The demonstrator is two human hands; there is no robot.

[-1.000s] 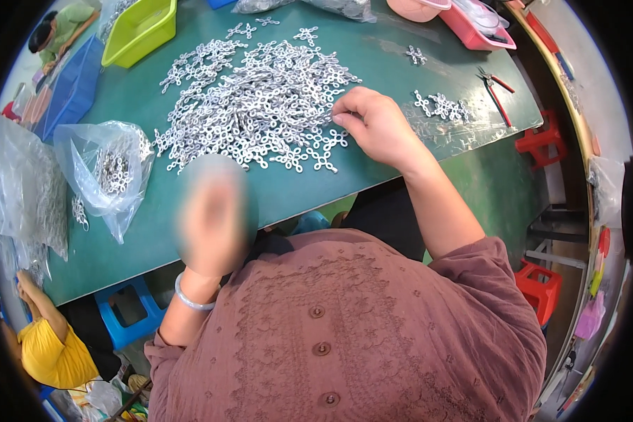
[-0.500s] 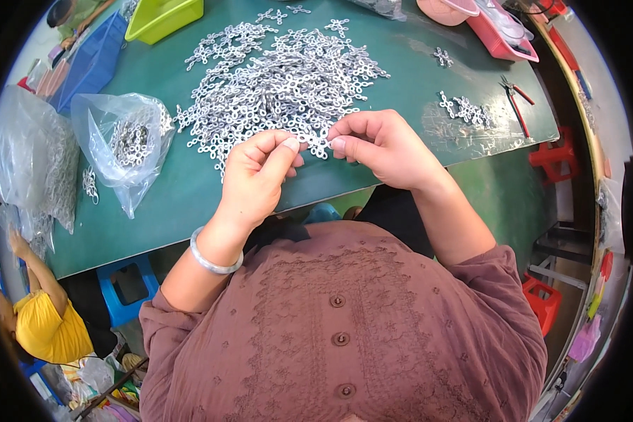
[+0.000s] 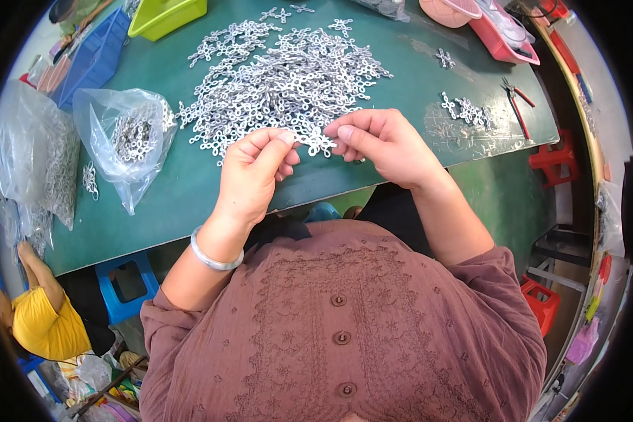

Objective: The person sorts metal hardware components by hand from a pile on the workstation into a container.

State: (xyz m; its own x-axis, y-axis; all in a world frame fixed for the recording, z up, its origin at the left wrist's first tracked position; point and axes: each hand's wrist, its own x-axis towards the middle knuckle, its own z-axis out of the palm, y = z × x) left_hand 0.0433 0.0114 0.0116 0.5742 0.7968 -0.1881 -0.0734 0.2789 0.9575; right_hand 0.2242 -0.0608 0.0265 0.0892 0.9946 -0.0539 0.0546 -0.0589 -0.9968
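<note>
Near the front edge of the table, my left hand (image 3: 254, 165) has its thumb and forefinger pinched at one side of a small silver cross-shaped piece made of metal loops (image 3: 316, 142). My right hand (image 3: 378, 144) pinches at the opposite side of it, its other fingers curled. The exact grip points are hidden by the fingertips. Just behind my hands spreads a large pile of similar looped metal pieces (image 3: 281, 81), and the piece between my fingers partly blends into it.
Left on the green table (image 3: 190, 211) are an opened clear bag (image 3: 148, 179) of pieces and a fuller bag (image 3: 24, 133). Red-handled pliers (image 3: 518, 109) and a small cluster (image 3: 471, 112) lie right. Bins, blue (image 3: 91, 60), green (image 3: 169, 17), pink (image 3: 496, 35), stand behind. A yellow-shirted person (image 3: 46, 320) is at left.
My fingertips have moved slightly apart, and more of the looped piece shows between them. The view has shifted a little. The person at left has moved an arm slightly.
</note>
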